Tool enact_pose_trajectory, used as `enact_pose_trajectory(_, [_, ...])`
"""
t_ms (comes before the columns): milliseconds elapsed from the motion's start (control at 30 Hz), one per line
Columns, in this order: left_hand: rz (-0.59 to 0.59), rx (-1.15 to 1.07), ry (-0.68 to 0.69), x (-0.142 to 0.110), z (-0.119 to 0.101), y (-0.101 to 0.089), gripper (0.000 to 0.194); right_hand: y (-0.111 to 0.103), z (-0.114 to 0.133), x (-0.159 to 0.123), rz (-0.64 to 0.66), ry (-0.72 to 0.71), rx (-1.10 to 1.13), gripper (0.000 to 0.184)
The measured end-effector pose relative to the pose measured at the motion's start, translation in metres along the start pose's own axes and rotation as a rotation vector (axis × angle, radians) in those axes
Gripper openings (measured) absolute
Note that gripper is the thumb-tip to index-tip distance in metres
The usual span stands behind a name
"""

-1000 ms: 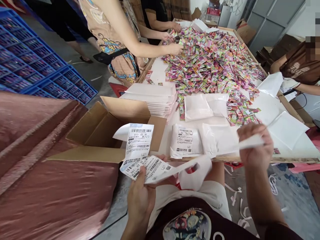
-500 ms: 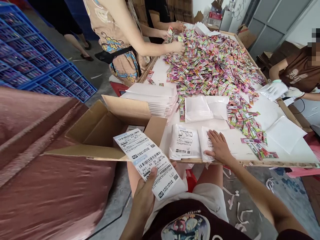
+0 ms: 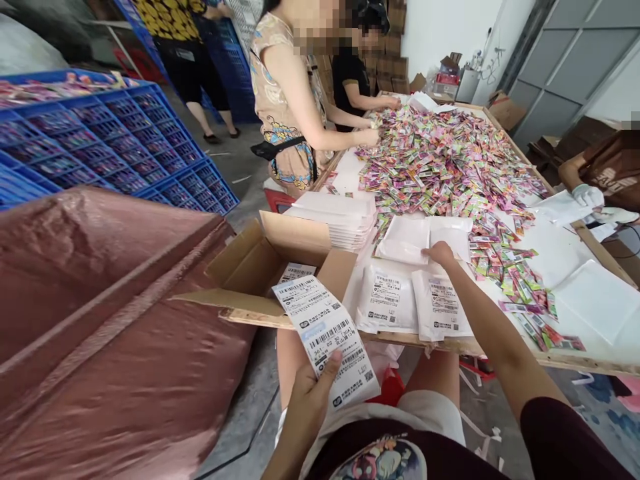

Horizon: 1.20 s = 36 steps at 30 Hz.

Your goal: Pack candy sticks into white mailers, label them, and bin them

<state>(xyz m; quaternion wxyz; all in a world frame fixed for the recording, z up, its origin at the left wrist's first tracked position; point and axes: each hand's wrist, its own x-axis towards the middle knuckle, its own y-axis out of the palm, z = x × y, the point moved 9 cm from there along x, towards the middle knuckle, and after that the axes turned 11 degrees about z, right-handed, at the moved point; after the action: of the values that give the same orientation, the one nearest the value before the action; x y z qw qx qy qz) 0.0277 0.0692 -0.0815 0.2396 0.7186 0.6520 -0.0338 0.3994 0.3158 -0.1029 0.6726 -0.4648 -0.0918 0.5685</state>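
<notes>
My left hand (image 3: 315,383), closed with the thumb on top, holds a strip of printed shipping labels (image 3: 333,343) with barcodes. My right hand (image 3: 441,255) reaches over the table with its fingers closed at the near right corner of an unlabelled white mailer (image 3: 403,239). Part of its fingers is hidden from me. Another blank white mailer (image 3: 453,235) lies just behind that hand. Nearer the table edge lie two mailers with labels stuck on, a left labelled mailer (image 3: 385,300) and a right labelled mailer (image 3: 443,307) under my right forearm.
An open cardboard box (image 3: 240,263) with a labelled item inside stands left of the mailers. Behind it is a stack of white mailers (image 3: 333,213). Colourful small packets (image 3: 445,167) heap the table. Co-workers stand around it. Blue crates (image 3: 100,133) are at left.
My right hand has left the right labelled mailer, whose label now shows fully, and moved away from me to a blank mailer. My left hand still holds the labels. The view has shifted.
</notes>
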Motion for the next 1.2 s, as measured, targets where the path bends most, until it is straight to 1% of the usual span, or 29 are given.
enact_pose_trajectory(67, [0.014,0.005,0.003,0.002,0.0,0.003,0.062,0.006,-0.004,-0.002,0.026,0.004,0.065,0.025])
enact_pose_trajectory(167, [0.036,0.031,0.025,0.005,-0.002,0.01,0.059,0.015,-0.007,-0.008,0.039,0.027,0.19,0.037])
enact_pose_trajectory(233, [0.044,0.047,0.037,0.006,-0.003,0.013,0.059,0.022,-0.001,-0.011,0.066,0.029,0.301,0.04])
enact_pose_trajectory(300, [0.047,0.05,0.044,0.006,-0.004,0.012,0.059,0.026,0.012,-0.017,0.105,-0.001,0.434,0.036])
enact_pose_trajectory(367, [0.029,0.049,0.058,0.004,-0.005,0.008,0.059,0.027,0.027,-0.031,0.124,-0.066,0.571,0.035])
enact_pose_trajectory(400, [0.01,0.048,0.065,0.003,-0.006,0.005,0.06,0.028,0.032,-0.043,0.123,-0.1,0.625,0.035])
enact_pose_trajectory(467, [-0.033,0.045,0.077,0.0,-0.008,-0.001,0.062,0.035,0.033,-0.078,0.096,-0.175,0.77,0.035])
enact_pose_trajectory(533, [-0.065,0.046,0.089,-0.001,-0.011,-0.004,0.063,0.055,0.024,-0.123,0.075,-0.241,0.985,0.037])
enact_pose_trajectory(567, [-0.073,0.052,0.097,-0.001,-0.013,-0.004,0.062,0.072,0.018,-0.147,0.09,-0.266,1.112,0.04])
enact_pose_trajectory(600, [-0.077,0.063,0.108,-0.001,-0.016,-0.003,0.061,0.092,0.012,-0.169,0.127,-0.259,1.18,0.043])
enact_pose_trajectory(667, [-0.085,0.084,0.134,0.0,-0.022,-0.001,0.058,0.133,-0.001,-0.207,0.18,-0.206,1.279,0.046])
enact_pose_trajectory(733, [-0.074,0.09,0.156,0.001,-0.026,0.002,0.055,0.167,-0.007,-0.231,0.247,-0.159,1.342,0.047])
enact_pose_trajectory(767, [-0.066,0.093,0.17,0.001,-0.028,0.003,0.052,0.179,-0.007,-0.238,0.301,-0.142,1.357,0.048])
enact_pose_trajectory(833, [-0.043,0.106,0.187,0.0,-0.03,0.004,0.044,0.194,-0.003,-0.25,0.469,-0.138,1.298,0.047])
enact_pose_trajectory(867, [-0.036,0.117,0.19,0.0,-0.03,0.004,0.04,0.196,0.001,-0.255,0.561,-0.168,1.211,0.046])
enact_pose_trajectory(900, [-0.028,0.125,0.188,-0.001,-0.03,0.003,0.037,0.191,0.006,-0.261,0.623,-0.224,1.089,0.045])
enact_pose_trajectory(933, [-0.013,0.13,0.18,-0.001,-0.028,0.003,0.035,0.18,0.01,-0.266,0.636,-0.3,0.951,0.043])
enact_pose_trajectory(967, [0.011,0.133,0.172,-0.001,-0.026,0.003,0.034,0.164,0.014,-0.27,0.595,-0.385,0.822,0.041])
enact_pose_trajectory(1000, [0.043,0.14,0.167,-0.002,-0.025,0.005,0.032,0.144,0.021,-0.275,0.523,-0.478,0.714,0.038])
enact_pose_trajectory(1067, [0.118,0.179,0.168,-0.003,-0.024,0.01,0.028,0.107,0.039,-0.287,0.399,-0.671,0.564,0.027])
enact_pose_trajectory(1133, [0.164,0.229,0.165,-0.004,-0.025,0.012,0.025,0.085,0.063,-0.301,0.383,-0.874,0.451,0.032])
enact_pose_trajectory(1167, [0.178,0.237,0.154,-0.005,-0.025,0.013,0.027,0.08,0.074,-0.307,0.376,-0.969,0.395,0.03])
enact_pose_trajectory(1200, [0.186,0.213,0.145,-0.006,-0.024,0.012,0.031,0.076,0.082,-0.312,0.348,-1.049,0.343,0.025])
